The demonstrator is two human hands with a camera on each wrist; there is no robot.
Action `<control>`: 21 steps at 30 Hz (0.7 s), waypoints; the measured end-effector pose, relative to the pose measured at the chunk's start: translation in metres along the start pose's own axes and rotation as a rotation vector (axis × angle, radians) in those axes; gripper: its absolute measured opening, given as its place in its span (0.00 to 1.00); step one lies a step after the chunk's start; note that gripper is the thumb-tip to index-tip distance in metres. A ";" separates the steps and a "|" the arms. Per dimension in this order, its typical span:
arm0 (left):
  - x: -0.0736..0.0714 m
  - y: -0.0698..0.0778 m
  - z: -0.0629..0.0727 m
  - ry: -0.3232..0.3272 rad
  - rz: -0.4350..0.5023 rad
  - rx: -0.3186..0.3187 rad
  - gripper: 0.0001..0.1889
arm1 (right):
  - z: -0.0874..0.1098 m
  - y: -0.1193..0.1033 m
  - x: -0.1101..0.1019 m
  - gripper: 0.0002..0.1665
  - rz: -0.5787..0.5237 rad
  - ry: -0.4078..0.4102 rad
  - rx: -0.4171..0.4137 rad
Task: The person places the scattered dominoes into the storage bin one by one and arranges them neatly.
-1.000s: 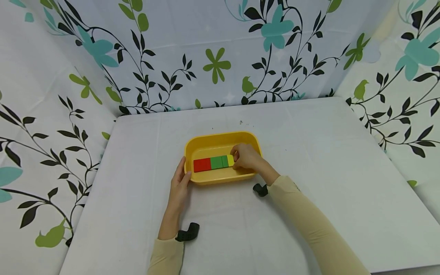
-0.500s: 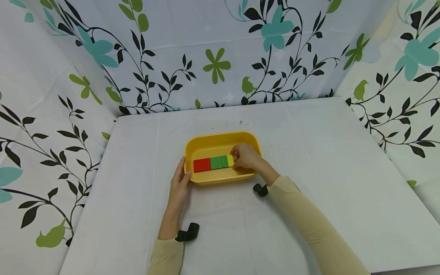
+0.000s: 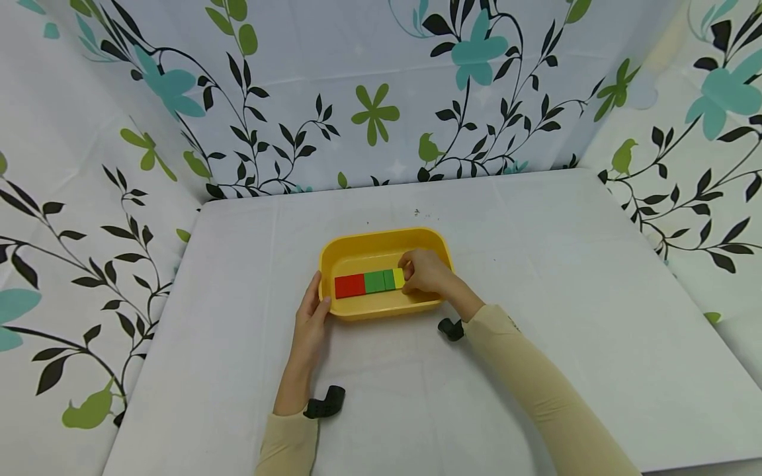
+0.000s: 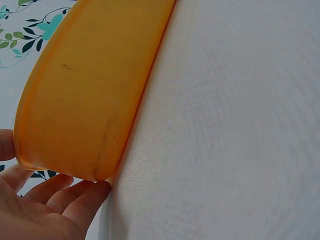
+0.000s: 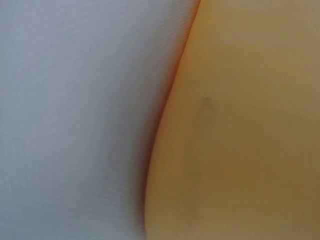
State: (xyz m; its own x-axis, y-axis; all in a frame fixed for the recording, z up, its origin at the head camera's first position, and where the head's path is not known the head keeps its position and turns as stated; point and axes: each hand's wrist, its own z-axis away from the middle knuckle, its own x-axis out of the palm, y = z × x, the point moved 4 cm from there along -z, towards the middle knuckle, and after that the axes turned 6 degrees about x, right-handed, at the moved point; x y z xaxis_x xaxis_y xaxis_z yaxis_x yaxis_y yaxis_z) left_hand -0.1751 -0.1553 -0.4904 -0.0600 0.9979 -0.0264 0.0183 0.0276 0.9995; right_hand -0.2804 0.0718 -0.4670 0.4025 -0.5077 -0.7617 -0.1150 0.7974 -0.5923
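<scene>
A yellow plastic tray lies on the white table. Inside it runs a straight row of flat-topped blocks: a red block at the left, green blocks beside it, and a yellow block at the right end. My left hand grips the tray's left end, thumb at the near corner and fingers along the outer wall; the left wrist view shows its fingertips against that wall. Reaching over the tray's right end, my right hand pinches the yellow block with curled fingers, partly covering it. The right wrist view holds only tray wall and cloth.
White cloth covers the table around the tray. Behind and at both sides hangs a curtain printed with leaves and birds. Black wrist devices sit on both forearms. Small dark specks mark the cloth behind the tray.
</scene>
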 end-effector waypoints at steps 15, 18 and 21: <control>0.000 -0.001 0.000 0.001 0.004 -0.005 0.29 | 0.001 -0.001 -0.001 0.30 0.000 -0.009 0.000; 0.000 -0.001 0.000 0.005 -0.002 -0.002 0.29 | 0.004 -0.002 -0.004 0.32 -0.038 -0.022 0.015; 0.001 0.000 0.000 0.011 0.000 0.004 0.30 | 0.011 -0.004 -0.012 0.33 -0.095 -0.014 0.022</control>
State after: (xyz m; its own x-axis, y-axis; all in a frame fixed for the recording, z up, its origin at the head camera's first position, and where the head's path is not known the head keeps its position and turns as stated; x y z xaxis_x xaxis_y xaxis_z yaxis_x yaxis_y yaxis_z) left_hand -0.1752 -0.1544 -0.4907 -0.0708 0.9971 -0.0261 0.0225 0.0277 0.9994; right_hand -0.2748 0.0783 -0.4522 0.4231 -0.5768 -0.6988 -0.0560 0.7531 -0.6555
